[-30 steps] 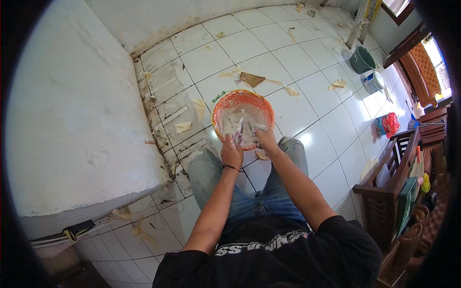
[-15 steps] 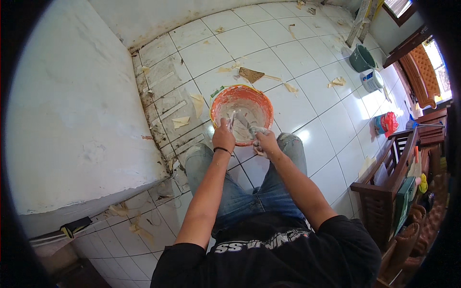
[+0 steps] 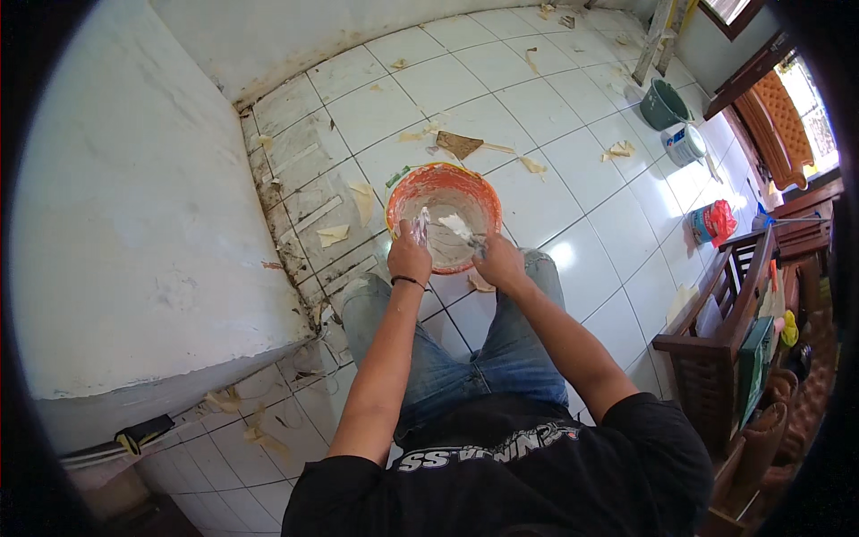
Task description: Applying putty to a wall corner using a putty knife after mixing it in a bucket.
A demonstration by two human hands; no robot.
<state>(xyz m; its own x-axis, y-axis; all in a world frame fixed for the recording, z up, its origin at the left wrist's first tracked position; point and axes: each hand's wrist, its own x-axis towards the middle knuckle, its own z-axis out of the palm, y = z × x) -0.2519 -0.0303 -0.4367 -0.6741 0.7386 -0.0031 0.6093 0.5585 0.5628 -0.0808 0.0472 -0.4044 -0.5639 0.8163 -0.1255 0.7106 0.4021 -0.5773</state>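
Note:
An orange bucket [image 3: 472, 190], its inside coated with pale paste, stands between my knees on the tiled floor. My left hand [image 3: 409, 259], with a dark band at the wrist, grips a paste-smeared scraper [image 3: 420, 227] over the bucket's left part. My right hand [image 3: 497, 264] is closed on a putty knife [image 3: 474, 240] at the right part, with a white lump of paste [image 3: 455, 224] on its blade. The two blades are close to each other inside the rim; their exact shapes are blurred by paste.
A green bucket [image 3: 664, 106], a white pail [image 3: 685, 145] and a can with red plastic [image 3: 716, 222] stand to the right. Wooden furniture [image 3: 702, 353] lines the right side, a ladder [image 3: 651, 54] stands behind. Torn scraps [image 3: 458, 145] lie about. A plastered wall [image 3: 143, 224] rises at left.
My right hand's knife has shifted within the bucket and now shows a white lump on its blade. My left hand has moved slightly left and up, still holding its scraper.

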